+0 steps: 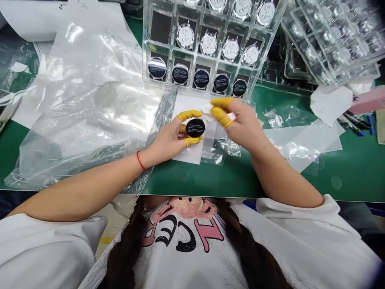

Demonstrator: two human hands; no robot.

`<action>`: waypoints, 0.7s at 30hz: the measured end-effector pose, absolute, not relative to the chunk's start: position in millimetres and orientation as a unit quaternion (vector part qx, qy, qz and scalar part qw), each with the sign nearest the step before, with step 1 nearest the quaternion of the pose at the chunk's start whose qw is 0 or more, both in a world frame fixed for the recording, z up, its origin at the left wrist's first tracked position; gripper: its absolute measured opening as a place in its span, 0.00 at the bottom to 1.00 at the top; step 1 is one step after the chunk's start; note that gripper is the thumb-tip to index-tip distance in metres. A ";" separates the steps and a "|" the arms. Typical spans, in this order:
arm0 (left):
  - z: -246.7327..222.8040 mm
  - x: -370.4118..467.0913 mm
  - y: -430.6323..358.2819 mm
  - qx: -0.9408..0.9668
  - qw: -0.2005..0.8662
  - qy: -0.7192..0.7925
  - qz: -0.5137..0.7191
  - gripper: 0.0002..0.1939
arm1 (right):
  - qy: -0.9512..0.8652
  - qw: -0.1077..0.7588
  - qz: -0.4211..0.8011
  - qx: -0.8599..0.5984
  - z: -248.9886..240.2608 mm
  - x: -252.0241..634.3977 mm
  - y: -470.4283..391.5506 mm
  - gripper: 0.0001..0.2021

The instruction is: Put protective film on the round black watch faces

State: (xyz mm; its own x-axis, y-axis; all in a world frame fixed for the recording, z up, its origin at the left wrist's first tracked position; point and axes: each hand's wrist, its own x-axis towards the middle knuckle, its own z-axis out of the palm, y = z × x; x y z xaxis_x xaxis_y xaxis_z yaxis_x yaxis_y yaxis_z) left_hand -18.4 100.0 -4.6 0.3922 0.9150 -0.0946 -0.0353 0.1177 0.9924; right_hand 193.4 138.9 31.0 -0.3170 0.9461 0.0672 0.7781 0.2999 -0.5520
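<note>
round black disc held over the green tabletop

the left hand (173,134) pinches a round black disc (195,127) between yellow-capped fingertips (189,115), face up, with white print on it too small to read. the disc sits above a white sheet (188,154) near the middle of the green tabletop (345,168), just short of the clear tray (210,48) at the far edge. the right hand (243,124) is curled just beside it, its yellow-capped fingertips pinching a small pale strip (231,116); motion blur makes it hard to say what the strip is. the tray's front row holds five similar black discs, with silvery round pieces behind; its top is cut off by the frame. crumpled clear plastic bags (84,108) cover the left side, hiding the tabletop there. another clear tray (333,36) lies at the far right corner, its contents blurred. pens (355,124) lie at the right edge.
</note>
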 end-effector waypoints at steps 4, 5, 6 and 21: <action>-1.1 -18.2 101.3 0.502 0.657 0.414 0.381 0.38 | -0.796 0.213 0.323 -0.466 48.4 153.0 149.6 0.17; 0.3 -18.2 101.6 0.489 0.662 0.421 0.381 0.39 | -0.788 0.238 0.321 -0.468 55.3 145.2 162.5 0.14; 1.9 -18.1 101.6 0.479 0.666 0.428 0.379 0.39 | -0.780 0.271 0.312 -0.470 62.2 137.8 179.4 0.10; -7.5 -19.5 102.3 0.522 0.655 0.421 0.348 0.26 | -0.841 0.096 0.009 -0.533 89.8 75.3 300.4 0.11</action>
State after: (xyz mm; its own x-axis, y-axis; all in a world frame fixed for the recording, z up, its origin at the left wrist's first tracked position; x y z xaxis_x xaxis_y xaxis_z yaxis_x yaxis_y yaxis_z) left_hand -19.5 102.3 -7.5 0.4033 0.8955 -0.1881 -0.0166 0.2127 0.9770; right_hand 75.3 300.4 89.8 -0.4142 0.8976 0.1508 0.8940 0.4323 -0.1177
